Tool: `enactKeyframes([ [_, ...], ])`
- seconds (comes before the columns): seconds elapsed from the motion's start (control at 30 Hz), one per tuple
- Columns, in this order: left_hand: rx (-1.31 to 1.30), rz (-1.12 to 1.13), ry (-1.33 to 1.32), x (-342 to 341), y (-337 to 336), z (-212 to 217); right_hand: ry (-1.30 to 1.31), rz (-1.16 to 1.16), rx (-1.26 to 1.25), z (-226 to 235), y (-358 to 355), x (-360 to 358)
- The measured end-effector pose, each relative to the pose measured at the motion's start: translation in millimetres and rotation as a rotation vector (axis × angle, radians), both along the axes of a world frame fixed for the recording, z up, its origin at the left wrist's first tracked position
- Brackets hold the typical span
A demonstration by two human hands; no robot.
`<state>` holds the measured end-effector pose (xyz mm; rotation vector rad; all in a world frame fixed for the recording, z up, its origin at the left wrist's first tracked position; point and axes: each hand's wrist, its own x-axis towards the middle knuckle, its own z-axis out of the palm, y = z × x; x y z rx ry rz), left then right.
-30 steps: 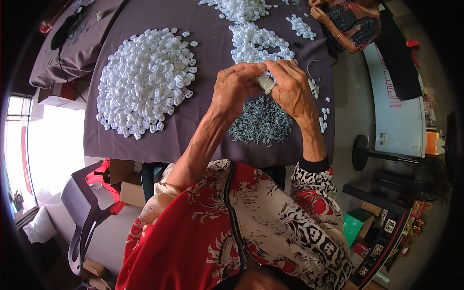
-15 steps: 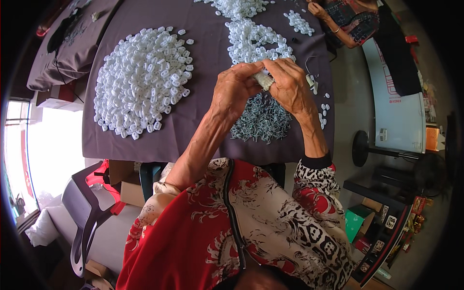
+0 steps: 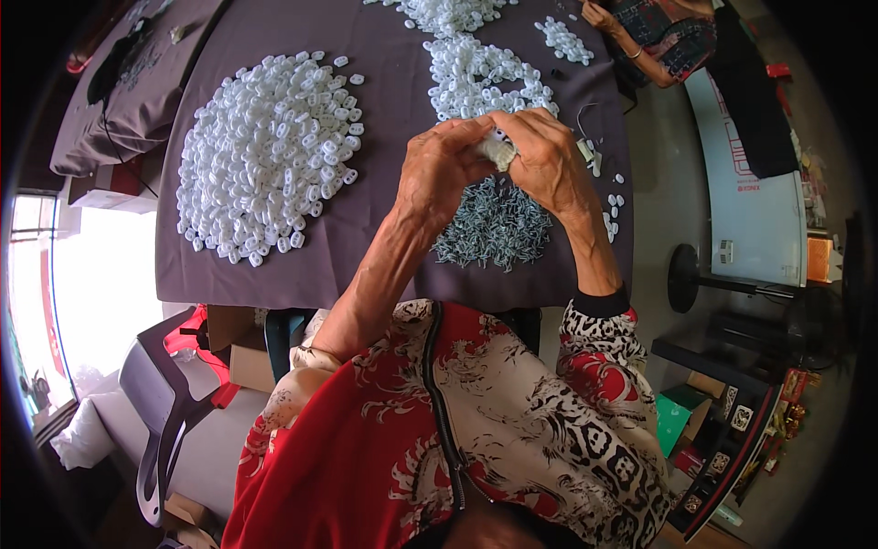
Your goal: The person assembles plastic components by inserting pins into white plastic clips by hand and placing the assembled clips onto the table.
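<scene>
My left hand [image 3: 441, 165] and my right hand [image 3: 543, 157] meet over the table, fingers bent and closed together. Between the fingertips shows a small white plastic piece [image 3: 498, 134], partly hidden by the fingers. A pale, cloth-like wrap [image 3: 499, 156] sits just below it, seemingly around a thumb. Right under my hands lies a heap of small grey screws [image 3: 492, 233]. Just beyond my fingers spreads a pile of white oval plastic pieces [image 3: 485, 73]. To the left stands a larger mound of the same pieces [image 3: 270, 156], with two dark holes visible in several of them.
A dark cloth covers the table [image 3: 384, 265]. Loose white pieces [image 3: 613, 215] and a pale strip [image 3: 590, 157] lie at its right side. Another person's hand [image 3: 601, 20] is at the far right corner beside a small pile [image 3: 564, 41]. A grey chair [image 3: 160, 393] stands at lower left.
My hands stay together in nearly the same place, with a slight shift of the fingers. More of the white piece shows between the fingertips.
</scene>
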<state>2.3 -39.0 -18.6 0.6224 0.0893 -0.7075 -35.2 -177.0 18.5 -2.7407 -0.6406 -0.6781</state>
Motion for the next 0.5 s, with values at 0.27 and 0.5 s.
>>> enactKeyframes([
  [0.27, 0.078, 0.052, -0.083, 16.6, 12.3, -16.8, 0.423, -0.353, 0.57, -11.8, -29.4, -18.2],
  [0.5, 0.137, 0.014, -0.186, 7.8, 10.0, -14.5, 0.377, -0.173, 0.725, -4.8, 2.8, -3.7],
])
